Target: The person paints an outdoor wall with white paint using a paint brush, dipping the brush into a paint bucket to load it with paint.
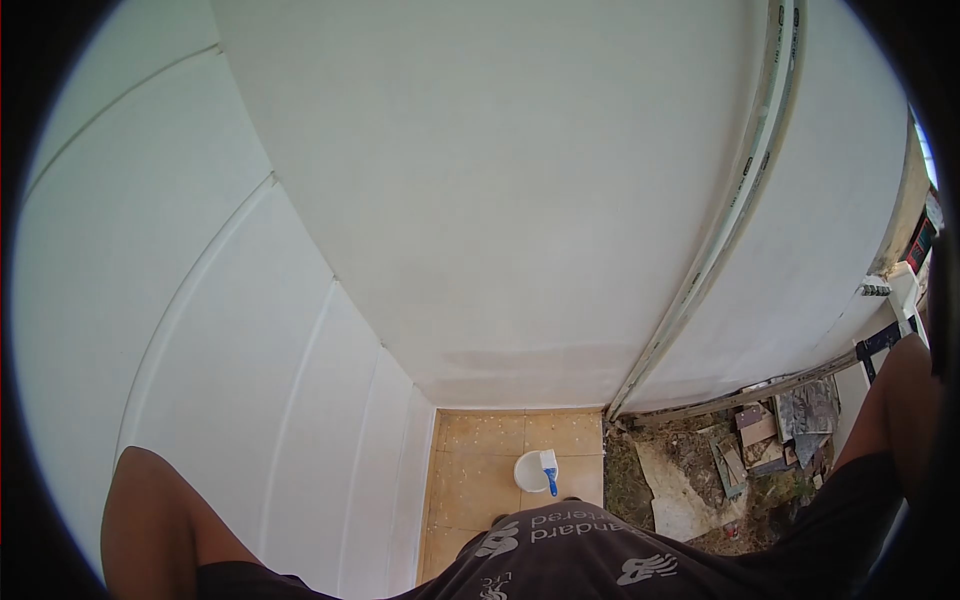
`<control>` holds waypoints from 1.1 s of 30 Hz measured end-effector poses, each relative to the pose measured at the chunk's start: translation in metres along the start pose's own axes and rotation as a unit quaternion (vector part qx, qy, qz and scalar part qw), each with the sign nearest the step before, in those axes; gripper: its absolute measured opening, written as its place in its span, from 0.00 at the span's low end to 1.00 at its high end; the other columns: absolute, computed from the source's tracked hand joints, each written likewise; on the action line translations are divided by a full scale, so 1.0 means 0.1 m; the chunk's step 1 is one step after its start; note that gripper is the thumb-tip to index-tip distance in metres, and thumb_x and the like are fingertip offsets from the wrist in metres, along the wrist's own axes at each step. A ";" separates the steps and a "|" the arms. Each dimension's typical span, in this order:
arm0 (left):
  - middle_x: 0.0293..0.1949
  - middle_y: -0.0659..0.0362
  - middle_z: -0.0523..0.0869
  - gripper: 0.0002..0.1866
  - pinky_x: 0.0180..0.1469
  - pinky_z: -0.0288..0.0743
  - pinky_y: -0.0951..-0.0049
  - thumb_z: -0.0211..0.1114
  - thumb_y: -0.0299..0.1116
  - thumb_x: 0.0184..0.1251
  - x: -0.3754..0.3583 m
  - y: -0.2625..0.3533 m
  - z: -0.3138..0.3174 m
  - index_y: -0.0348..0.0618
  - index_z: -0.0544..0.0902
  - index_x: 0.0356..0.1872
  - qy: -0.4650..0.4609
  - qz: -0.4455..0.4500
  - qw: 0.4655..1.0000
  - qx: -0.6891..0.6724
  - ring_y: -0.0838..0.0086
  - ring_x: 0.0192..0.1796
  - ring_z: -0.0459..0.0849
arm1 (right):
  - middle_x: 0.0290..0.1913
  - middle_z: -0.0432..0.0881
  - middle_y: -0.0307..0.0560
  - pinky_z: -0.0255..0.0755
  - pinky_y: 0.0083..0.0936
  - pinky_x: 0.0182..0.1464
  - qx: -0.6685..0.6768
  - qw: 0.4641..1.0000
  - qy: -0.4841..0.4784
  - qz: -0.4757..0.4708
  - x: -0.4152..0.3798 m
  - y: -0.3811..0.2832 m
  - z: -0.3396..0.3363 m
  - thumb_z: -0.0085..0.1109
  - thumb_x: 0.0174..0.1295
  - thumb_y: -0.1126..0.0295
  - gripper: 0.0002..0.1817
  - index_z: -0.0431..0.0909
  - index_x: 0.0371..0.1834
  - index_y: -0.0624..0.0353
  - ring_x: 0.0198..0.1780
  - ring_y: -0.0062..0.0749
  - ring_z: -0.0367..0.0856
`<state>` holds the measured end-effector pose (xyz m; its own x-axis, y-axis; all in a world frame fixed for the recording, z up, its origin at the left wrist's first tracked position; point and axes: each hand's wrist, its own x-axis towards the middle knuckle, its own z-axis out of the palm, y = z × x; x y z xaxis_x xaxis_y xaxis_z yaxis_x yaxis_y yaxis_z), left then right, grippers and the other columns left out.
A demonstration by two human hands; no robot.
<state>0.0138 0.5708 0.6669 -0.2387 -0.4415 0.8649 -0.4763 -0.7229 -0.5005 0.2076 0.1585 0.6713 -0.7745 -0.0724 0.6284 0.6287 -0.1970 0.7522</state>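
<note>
Neither of my hands shows; only my bent left arm (150,510) at the lower left and my bent right arm (890,410) at the right edge come into the picture. What the hands hold, if anything, is hidden. On the floor in front of my feet stands a small white bucket (526,472). A paintbrush with white bristles and a blue handle (552,484) rests across its right rim. Ahead rises a white wall (480,200), with a slightly darker patch low down near the floor.
Tan floor tiles (475,430) with pale specks lie below. At left is a white wall with raised ridges (240,340). A marked white vertical strip (735,205) runs down the right side. Beyond the tile edge, rough ground holds broken boards and rubble (755,430).
</note>
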 end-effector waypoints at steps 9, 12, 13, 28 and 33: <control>0.40 0.56 0.81 0.15 0.43 0.76 0.68 0.59 0.45 0.69 -0.08 -0.19 0.03 0.44 0.81 0.44 0.054 0.095 0.994 -0.004 0.70 0.45 0.80 | 0.37 0.81 0.51 0.71 0.40 0.42 -0.021 0.998 0.036 -0.043 -0.13 0.06 0.07 0.54 0.60 0.60 0.16 0.80 0.39 0.64 0.39 0.38 0.77; 0.40 0.56 0.81 0.15 0.43 0.76 0.69 0.59 0.45 0.69 -0.04 -0.11 -0.03 0.44 0.81 0.44 0.050 0.077 0.996 -0.010 0.70 0.44 0.79 | 0.37 0.81 0.51 0.71 0.39 0.42 -0.004 1.000 0.027 -0.014 -0.05 0.09 0.04 0.54 0.61 0.61 0.16 0.80 0.39 0.64 0.38 0.37 0.77; 0.40 0.56 0.81 0.15 0.43 0.76 0.69 0.59 0.45 0.69 -0.05 -0.05 -0.05 0.44 0.81 0.44 0.044 0.054 0.997 -0.015 0.70 0.44 0.79 | 0.37 0.81 0.51 0.70 0.39 0.42 0.010 1.000 0.015 0.009 -0.01 0.10 0.02 0.54 0.61 0.61 0.16 0.80 0.39 0.64 0.38 0.37 0.77; 0.40 0.56 0.81 0.15 0.40 0.77 0.69 0.59 0.45 0.69 -0.13 -0.14 0.01 0.44 0.80 0.45 0.092 0.147 0.985 -0.003 0.70 0.42 0.79 | 0.36 0.80 0.49 0.69 0.36 0.40 0.031 0.998 0.063 -0.007 -0.15 0.38 0.13 0.52 0.62 0.62 0.16 0.79 0.41 0.65 0.37 0.35 0.75; 0.40 0.56 0.80 0.15 0.40 0.77 0.69 0.59 0.45 0.69 -0.12 -0.18 0.00 0.44 0.80 0.45 0.105 0.189 0.976 0.008 0.70 0.42 0.79 | 0.36 0.79 0.49 0.68 0.35 0.40 0.039 0.995 0.089 -0.019 -0.19 0.47 0.21 0.51 0.63 0.63 0.16 0.79 0.41 0.65 0.36 0.34 0.74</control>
<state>0.0250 0.5894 0.6661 -0.5641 -0.5606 0.6063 -0.3085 -0.5380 -0.7845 0.2533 0.1706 0.6987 -0.7937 -0.2394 0.5592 0.5967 -0.1277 0.7923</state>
